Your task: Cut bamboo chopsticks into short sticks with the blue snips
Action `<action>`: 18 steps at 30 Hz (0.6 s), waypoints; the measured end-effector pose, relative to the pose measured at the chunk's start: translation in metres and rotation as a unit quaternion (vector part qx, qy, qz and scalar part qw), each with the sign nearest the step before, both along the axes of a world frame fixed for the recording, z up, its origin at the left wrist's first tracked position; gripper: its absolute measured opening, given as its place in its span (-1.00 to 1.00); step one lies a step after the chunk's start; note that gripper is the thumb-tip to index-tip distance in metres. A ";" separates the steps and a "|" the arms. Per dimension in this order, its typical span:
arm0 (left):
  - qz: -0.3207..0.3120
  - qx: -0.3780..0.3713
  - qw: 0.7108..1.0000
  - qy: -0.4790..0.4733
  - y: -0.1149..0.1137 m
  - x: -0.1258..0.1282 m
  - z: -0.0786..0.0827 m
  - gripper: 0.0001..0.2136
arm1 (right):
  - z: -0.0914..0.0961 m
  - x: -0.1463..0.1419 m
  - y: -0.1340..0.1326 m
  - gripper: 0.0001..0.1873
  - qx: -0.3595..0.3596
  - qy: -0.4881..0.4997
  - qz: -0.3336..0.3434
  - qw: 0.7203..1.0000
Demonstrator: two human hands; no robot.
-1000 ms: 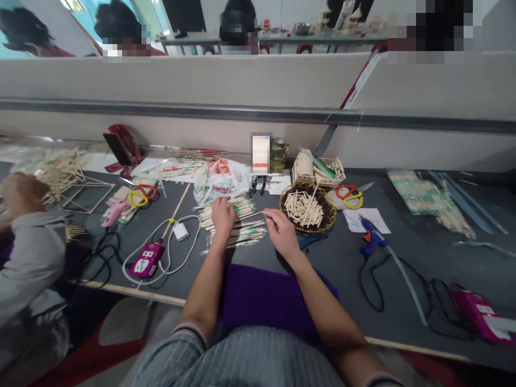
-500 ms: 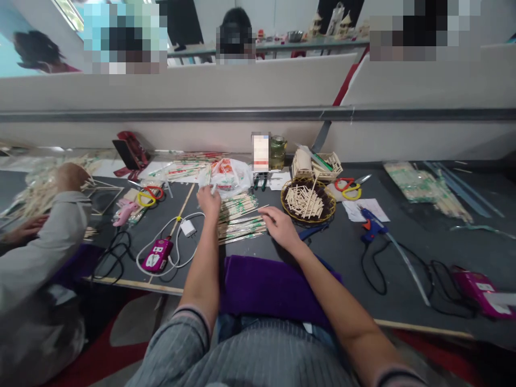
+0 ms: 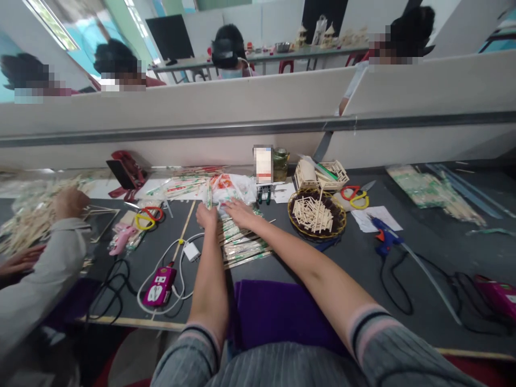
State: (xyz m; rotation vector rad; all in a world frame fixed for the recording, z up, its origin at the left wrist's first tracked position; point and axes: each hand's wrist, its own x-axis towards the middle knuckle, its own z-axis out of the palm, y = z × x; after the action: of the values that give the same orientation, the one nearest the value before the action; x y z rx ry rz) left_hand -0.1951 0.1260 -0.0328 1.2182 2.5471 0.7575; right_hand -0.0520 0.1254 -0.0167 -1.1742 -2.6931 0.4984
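Observation:
Both my arms reach forward over a pile of wrapped chopsticks (image 3: 244, 248) on the dark table. My left hand (image 3: 206, 215) is closed around a wrapped chopstick (image 3: 209, 194) that stands upright, just left of a white plastic bag (image 3: 236, 187) with red print. My right hand (image 3: 238, 209) rests at the near edge of that bag, fingers stretched toward it and lying on the far end of the pile. A purple cloth (image 3: 274, 312) lies on the table in front of me.
A wicker basket of cut sticks (image 3: 316, 214) sits right of the pile, with scissors (image 3: 355, 195) and a blue glue gun (image 3: 385, 236) beyond. A pink power strip (image 3: 160, 286) and white charger (image 3: 191, 250) lie left. A person's sleeve (image 3: 40, 279) works at far left.
My right hand has moved left and forward from beside the basket up to the plastic bag. My left hand went from the pile toward the bag and lifted a wrapped chopstick upright.

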 end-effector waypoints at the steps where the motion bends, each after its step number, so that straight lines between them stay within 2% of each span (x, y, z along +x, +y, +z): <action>1: -0.013 0.016 1.000 0.013 -0.001 0.002 0.000 -0.57 | -0.003 -0.003 0.005 -0.43 -0.003 -0.018 0.001 1.000; 6: -0.053 0.090 0.991 0.086 -0.014 0.009 0.004 -0.61 | -0.013 -0.013 0.023 -0.50 -0.059 -0.038 -0.078 0.995; 11: -0.039 0.070 0.990 0.114 -0.026 0.009 0.008 -0.57 | -0.009 -0.019 0.041 -0.51 -0.109 -0.060 -0.185 0.975; 14: -0.034 0.034 0.993 0.112 -0.025 0.009 0.004 -0.56 | -0.004 -0.017 0.044 -0.64 -0.121 -0.059 -0.189 0.973; 18: -0.042 -0.004 0.994 0.100 -0.023 0.012 -0.005 -0.56 | 0.001 -0.011 0.029 -0.74 -0.103 -0.044 -0.154 0.982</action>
State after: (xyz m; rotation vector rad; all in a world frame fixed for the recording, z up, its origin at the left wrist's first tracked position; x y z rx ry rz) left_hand -0.1829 0.1030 -0.0377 1.4560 2.6313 0.6352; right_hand -0.0632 0.1544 -0.0156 -1.6686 -2.5065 0.7020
